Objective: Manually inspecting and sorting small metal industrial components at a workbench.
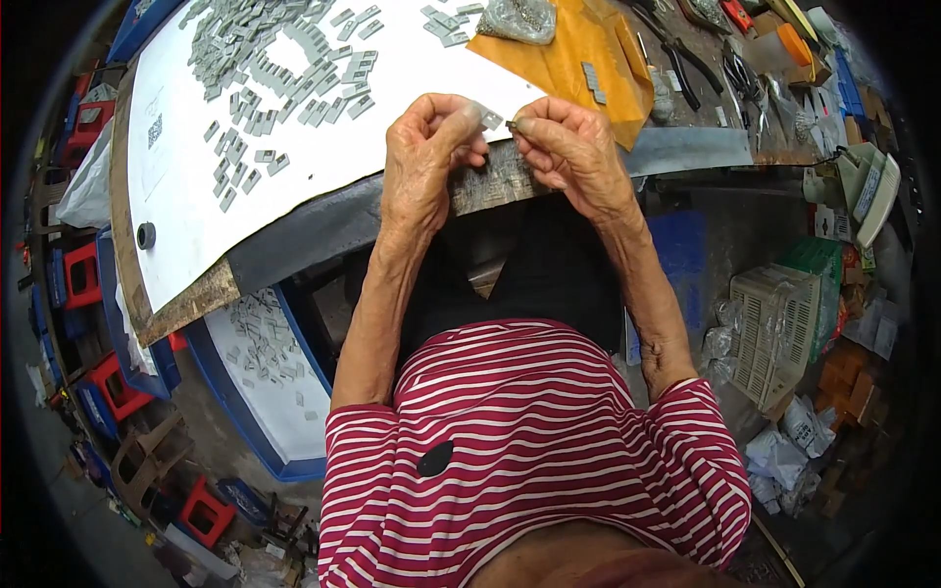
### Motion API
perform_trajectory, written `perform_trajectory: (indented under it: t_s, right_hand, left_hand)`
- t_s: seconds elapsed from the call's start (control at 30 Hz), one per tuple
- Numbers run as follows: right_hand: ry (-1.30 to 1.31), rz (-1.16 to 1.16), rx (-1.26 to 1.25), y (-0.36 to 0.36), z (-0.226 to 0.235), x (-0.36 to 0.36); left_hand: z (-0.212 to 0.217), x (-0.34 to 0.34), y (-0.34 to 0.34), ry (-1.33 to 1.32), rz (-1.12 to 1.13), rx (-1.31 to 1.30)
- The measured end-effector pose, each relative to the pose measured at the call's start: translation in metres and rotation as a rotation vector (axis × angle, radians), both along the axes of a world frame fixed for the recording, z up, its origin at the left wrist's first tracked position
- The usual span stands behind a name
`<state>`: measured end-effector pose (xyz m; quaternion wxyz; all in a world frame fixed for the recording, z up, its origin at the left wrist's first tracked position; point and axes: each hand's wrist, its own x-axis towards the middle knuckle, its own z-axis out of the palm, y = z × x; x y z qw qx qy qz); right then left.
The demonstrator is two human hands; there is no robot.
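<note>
Above the near edge of the table, my left hand [420,162] is closed in a pinch on a small grey rectangular piece [491,120]. It looks like the many flat grey pieces [358,67] spread over the white sheet [186,211]. Facing it, my right hand [580,157] pinches a tiny dark metal part [512,125] between thumb and fingertips. Its exact kind is too small to make out. The two held parts are close together, and I cannot tell whether they touch.
An orange-yellow envelope [578,49] lies at the back right, with a clear bag of small parts [518,20] on it and pliers [686,64] beyond. A small black round cap [146,235] sits at the sheet's left. A blue-rimmed tray [294,468] stands below the table.
</note>
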<state>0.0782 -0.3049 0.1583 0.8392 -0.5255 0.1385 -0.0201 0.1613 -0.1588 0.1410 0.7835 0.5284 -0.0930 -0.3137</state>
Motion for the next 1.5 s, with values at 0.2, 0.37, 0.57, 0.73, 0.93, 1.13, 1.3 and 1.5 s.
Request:
perform_trajectory:
  t_s: [0.2, 0.37, 0.57, 0.73, 0.93, 1.13, 1.3, 1.5]
  right_hand:
    - [0.005, -0.047, -0.081, 0.002, -0.004, 0.000]
    - [0.014, -0.061, -0.116, 0.003, -0.004, 0.001]
    - [0.022, -0.060, -0.152, 0.003, -0.005, 0.002]
    - [0.056, -0.063, -0.217, 0.003, -0.007, 0.001]
    - [0.052, -0.075, -0.219, 0.002, -0.010, 0.001]
    - [0.052, -0.078, -0.201, 0.002, -0.010, 0.000]
    - [0.034, -0.105, -0.162, 0.005, -0.011, 0.000]
    - [-0.012, -0.069, -0.179, 0.004, -0.016, 0.001]
  left_hand:
    - [0.010, -0.010, -0.005, 0.059, 0.042, -0.050]
    - [0.007, -0.010, -0.004, 0.074, 0.040, -0.070]
    - [0.008, -0.011, -0.003, 0.062, 0.040, -0.044]
    - [0.009, -0.016, -0.004, -0.032, 0.060, 0.021]
    - [0.008, -0.018, -0.005, -0.050, 0.066, 0.027]
    - [0.005, -0.018, -0.006, 0.082, 0.052, -0.082]
    - [0.003, -0.018, -0.006, 0.125, 0.040, -0.093]
    - [0.002, -0.017, -0.005, 0.147, 0.021, -0.098]
